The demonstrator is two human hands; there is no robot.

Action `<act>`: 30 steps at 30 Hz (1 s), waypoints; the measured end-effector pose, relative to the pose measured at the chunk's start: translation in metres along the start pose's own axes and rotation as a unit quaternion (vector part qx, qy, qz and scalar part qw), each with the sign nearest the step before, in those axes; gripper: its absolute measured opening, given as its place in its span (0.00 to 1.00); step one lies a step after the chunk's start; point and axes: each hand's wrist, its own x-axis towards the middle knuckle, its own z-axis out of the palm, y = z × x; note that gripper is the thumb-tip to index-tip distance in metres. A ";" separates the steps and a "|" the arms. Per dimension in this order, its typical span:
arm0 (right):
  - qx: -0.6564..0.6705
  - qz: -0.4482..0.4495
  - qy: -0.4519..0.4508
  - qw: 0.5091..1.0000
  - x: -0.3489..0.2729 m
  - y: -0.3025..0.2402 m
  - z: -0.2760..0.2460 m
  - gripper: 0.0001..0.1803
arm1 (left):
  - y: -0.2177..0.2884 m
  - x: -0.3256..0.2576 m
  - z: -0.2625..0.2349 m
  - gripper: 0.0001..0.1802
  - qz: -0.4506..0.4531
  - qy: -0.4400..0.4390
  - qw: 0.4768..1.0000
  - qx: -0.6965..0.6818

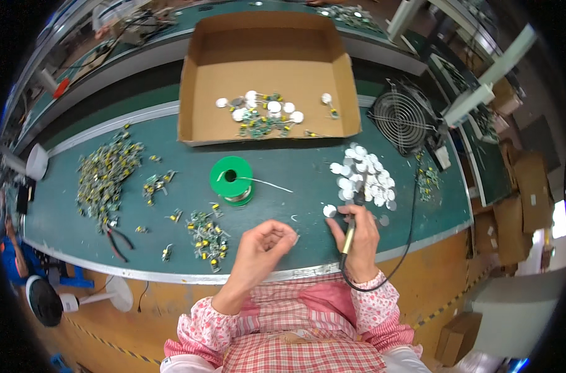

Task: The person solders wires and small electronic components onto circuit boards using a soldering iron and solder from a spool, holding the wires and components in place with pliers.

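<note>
My right hand [361, 242] is wrapped round a soldering iron [350, 237], its tip pointing away from me toward a pile of white and grey discs [368, 177]. One white disc [329, 211] is by the thumb and forefinger of that hand; whether they touch it I cannot tell. Closed in a pinch, my left hand [262, 250] is over the table's near edge. Something small and pale shows at its fingertips, too small to name. Beyond that hand stands a green spool of solder wire [245, 166], its loose end stretching right. Small circuit boards with yellow parts [207, 237] lie to its left.
An open cardboard box [267, 68] at the back holds boards with discs attached. A large heap of boards [110, 171] and pliers [118, 242] lie at left. On the right are a metal-grilled fan [404, 118], more boards [427, 177] and the iron's black cord [411, 217].
</note>
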 end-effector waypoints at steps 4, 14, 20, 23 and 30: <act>0.025 0.030 -0.026 0.999 -0.001 0.005 -0.008 0.18 | -0.005 0.008 0.015 0.04 -0.027 0.022 0.999 -0.027; 0.165 -0.001 -0.069 0.984 -0.013 0.002 -0.007 0.13 | -0.006 0.009 0.019 0.05 -0.024 -0.004 0.999 -0.022; 0.327 0.085 -0.042 0.940 -0.019 -0.015 -0.021 0.12 | -0.004 0.007 0.025 0.05 -0.026 -0.035 0.999 -0.007; 0.348 0.105 -0.028 0.931 -0.020 -0.021 -0.024 0.14 | 0.002 0.006 0.033 0.05 -0.014 -0.029 0.999 -0.010; 0.362 0.115 -0.009 0.925 -0.024 -0.029 -0.024 0.12 | -0.002 0.011 0.038 0.04 0.027 -0.006 1.000 0.015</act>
